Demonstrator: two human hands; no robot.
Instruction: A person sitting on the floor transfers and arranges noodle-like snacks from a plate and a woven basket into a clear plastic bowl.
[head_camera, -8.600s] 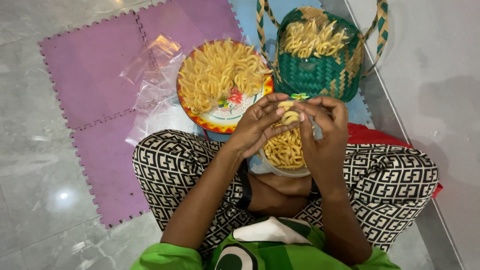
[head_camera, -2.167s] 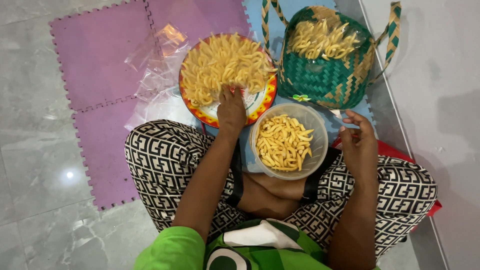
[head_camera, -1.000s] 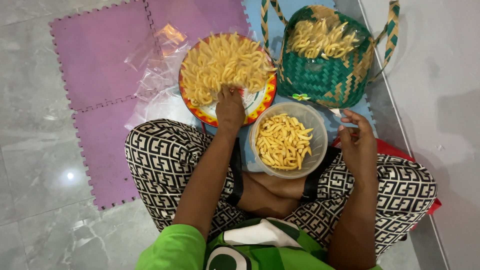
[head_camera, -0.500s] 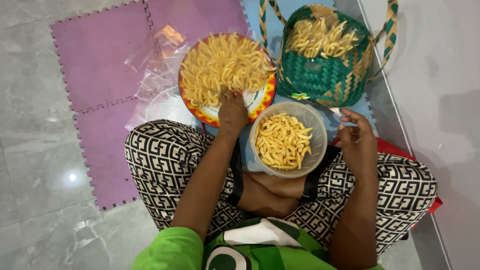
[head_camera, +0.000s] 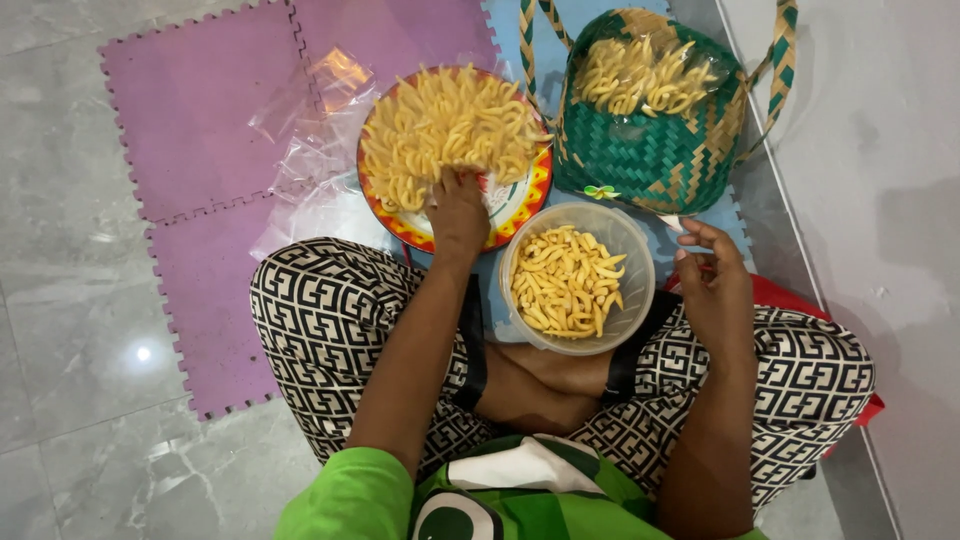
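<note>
Person sat cross-legged on the floor, head cam looking down. L hand (head_camera: 458, 212) lay on the near part of the plate (head_camera: 520, 205), a round one w/ red-orange-yellow rim, heaped w/ pale yellow snack sticks (head_camera: 445, 125). Its fingers were bent down into the near edge of the heap, touching the sticks; couldn't tell if any were pinched, fingertips hidden.

R hand (head_camera: 718, 290) hovered just right of the tub (head_camera: 636, 270), over the right knee. Fingers were curled loosely, thumb and forefinger close together; a small pale clear scrap (head_camera: 672, 222) showed at the fingertips, but whether it was gripped couldn't be told.

Tub was a clear round plastic one, part filled w/ the same sticks, sitting btwn the knees in front of the lap, touching the near-right rim of the plate. Behind it stood a green woven basket (head_camera: 650, 155) w/ tan trim and two strap handles, holding clear bags of sticks (head_camera: 640, 75). A small green clip-like bit (head_camera: 598, 191) sat on the basket's front.

Clear plastic bags (head_camera: 315, 140) lay crumpled left of the plate on purple foam mats (head_camera: 190, 130); a blue mat (head_camera: 505, 20) was under plate and basket. Grey marble-look floor (head_camera: 60, 330) all round. Trousers were black-and-white patterned, top green.
</note>
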